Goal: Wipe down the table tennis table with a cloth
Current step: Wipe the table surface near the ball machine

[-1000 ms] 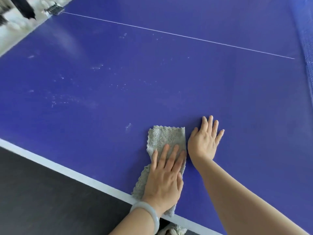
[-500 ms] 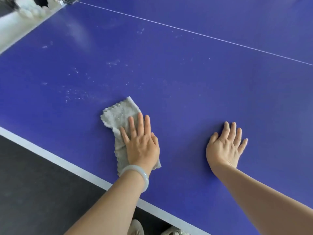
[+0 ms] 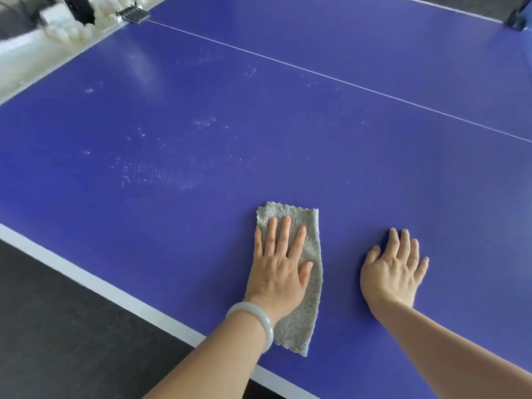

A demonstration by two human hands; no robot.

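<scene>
Cloth point(image 3: 311, 298) and left hand point(image 3: 277, 272) are back beside the right hand point(image 3: 393, 272), after swinging out to the left half a second ago, so one sideways stroke has just been returned. The grey cloth now lies lengthwise on the blue table point(image 3: 374, 174), its near end close to the white edge stripe point(image 3: 100, 286) and its far end pointing up the table. The left hand presses flat on it, fingers point(image 3: 286, 234) straight and slightly spread, curled round nothing; a pale bracelet point(image 3: 253, 321) sits on that wrist. The right hand rests flat on the bare surface, near the cloth but apart from it, fingers straight and close together, apparently bracing the body as it did through the stroke.

The strip along the near edge looks clean where the cloth has passed. White specks point(image 3: 144, 171) remain scattered farther up and to the left, short of the thin centre line point(image 3: 316, 72), so most of the wiping likely lies ahead, and the next strokes probably need to reach farther out.
</scene>
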